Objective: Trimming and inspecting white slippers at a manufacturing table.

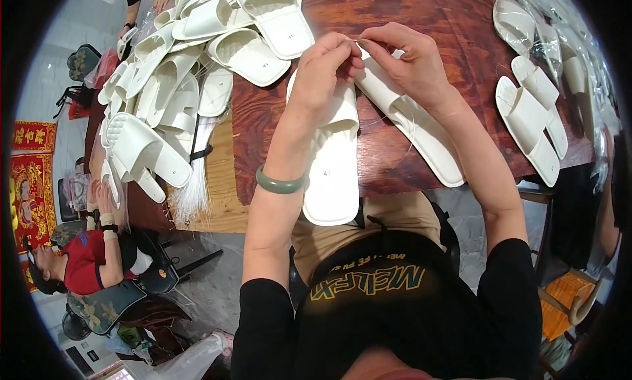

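A small slipper-assembly workshop — heaps of white slippers (164, 83) on a wooden worktable (408, 24), another worker (85, 261) alongside.

Evenly and fairly brightly lit, soft daylight-like tone, no hard shadows. Faint sheen on the red-brown table (421, 11) toward its far edge; mild glare off the plastic-wrapped slippers (553, 31) at its right corner and off the pale floor (46, 57) upper left. Only a soft shadow beneath the hands (368, 64), which look slightly blurred. Strong fisheye bending toward the rim, black vignette in all four corners. Dark and murky along the lower edge, especially lower right. Sharpest at centre, softer outward.
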`<control>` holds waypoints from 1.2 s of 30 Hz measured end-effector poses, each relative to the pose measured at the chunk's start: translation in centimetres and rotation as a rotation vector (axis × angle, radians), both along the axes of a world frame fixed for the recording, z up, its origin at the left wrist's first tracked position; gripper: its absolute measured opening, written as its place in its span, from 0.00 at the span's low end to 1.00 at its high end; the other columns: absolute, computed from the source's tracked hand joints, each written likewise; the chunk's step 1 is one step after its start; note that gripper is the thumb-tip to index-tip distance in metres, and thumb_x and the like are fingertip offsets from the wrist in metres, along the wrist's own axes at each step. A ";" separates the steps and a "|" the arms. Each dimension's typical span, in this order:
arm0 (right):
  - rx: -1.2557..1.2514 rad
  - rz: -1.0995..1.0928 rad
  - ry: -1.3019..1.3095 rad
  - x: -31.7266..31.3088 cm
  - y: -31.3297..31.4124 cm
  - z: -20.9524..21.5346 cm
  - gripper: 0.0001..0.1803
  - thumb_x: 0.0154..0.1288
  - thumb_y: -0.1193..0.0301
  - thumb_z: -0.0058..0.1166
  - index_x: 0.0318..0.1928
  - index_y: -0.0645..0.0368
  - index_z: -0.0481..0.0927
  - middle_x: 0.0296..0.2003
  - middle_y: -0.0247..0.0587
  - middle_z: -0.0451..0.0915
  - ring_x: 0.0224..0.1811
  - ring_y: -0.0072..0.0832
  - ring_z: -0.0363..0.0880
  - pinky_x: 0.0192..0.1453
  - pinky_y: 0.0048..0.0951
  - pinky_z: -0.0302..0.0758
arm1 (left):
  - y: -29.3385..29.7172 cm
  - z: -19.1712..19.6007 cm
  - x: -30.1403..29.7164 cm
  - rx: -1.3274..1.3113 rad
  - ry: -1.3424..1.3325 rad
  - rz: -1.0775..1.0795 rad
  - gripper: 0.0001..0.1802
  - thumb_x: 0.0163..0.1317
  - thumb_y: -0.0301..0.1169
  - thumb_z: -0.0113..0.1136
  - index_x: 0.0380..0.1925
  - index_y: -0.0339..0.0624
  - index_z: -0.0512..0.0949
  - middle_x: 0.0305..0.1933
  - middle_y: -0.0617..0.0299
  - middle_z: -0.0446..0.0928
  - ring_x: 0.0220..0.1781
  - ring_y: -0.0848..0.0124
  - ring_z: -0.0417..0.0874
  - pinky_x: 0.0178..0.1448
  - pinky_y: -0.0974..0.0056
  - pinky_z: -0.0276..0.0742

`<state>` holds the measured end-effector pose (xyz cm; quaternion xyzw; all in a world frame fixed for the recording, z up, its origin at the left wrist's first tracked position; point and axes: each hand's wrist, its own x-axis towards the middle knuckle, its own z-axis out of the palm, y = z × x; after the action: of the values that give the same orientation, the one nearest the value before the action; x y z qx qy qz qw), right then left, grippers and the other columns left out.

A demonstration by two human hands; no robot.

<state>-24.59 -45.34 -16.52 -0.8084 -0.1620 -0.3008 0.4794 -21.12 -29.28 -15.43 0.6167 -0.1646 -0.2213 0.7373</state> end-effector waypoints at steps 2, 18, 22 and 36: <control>-0.009 -0.010 -0.001 0.0 0.0 0.0 0.06 0.58 0.75 0.56 0.37 0.62 0.81 0.29 0.41 0.80 0.30 0.28 0.78 0.33 0.25 0.73 | 0.0 0.0 0.0 -0.061 0.018 -0.008 0.09 0.65 0.31 0.44 0.33 0.39 0.73 0.30 0.65 0.74 0.30 0.77 0.71 0.38 0.74 0.68; -0.042 -0.035 -0.058 0.2 0.2 -0.1 0.05 0.57 0.74 0.56 0.35 0.61 0.81 0.27 0.40 0.79 0.27 0.30 0.78 0.31 0.26 0.73 | 0.1 -0.4 0.4 -0.019 -0.072 -0.042 0.09 0.65 0.30 0.45 0.35 0.38 0.74 0.32 0.65 0.75 0.32 0.78 0.73 0.41 0.74 0.70; -0.060 -0.055 -0.044 0.2 0.1 -0.2 0.06 0.57 0.74 0.56 0.35 0.61 0.81 0.26 0.40 0.78 0.26 0.30 0.78 0.30 0.26 0.73 | 0.0 -0.4 0.3 -0.011 -0.047 -0.037 0.09 0.65 0.31 0.45 0.34 0.39 0.74 0.31 0.65 0.74 0.32 0.78 0.73 0.41 0.74 0.70; -0.048 -0.038 -0.014 0.2 0.1 -0.1 0.06 0.57 0.75 0.56 0.36 0.62 0.81 0.28 0.41 0.80 0.28 0.29 0.78 0.31 0.26 0.73 | 0.1 -0.4 0.3 0.011 -0.085 -0.007 0.10 0.64 0.31 0.46 0.33 0.38 0.74 0.30 0.65 0.74 0.32 0.78 0.71 0.39 0.73 0.68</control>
<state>-24.34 -45.22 -16.57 -0.8204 -0.1569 -0.3117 0.4529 -20.77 -29.22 -15.81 0.6290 -0.1970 -0.1984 0.7254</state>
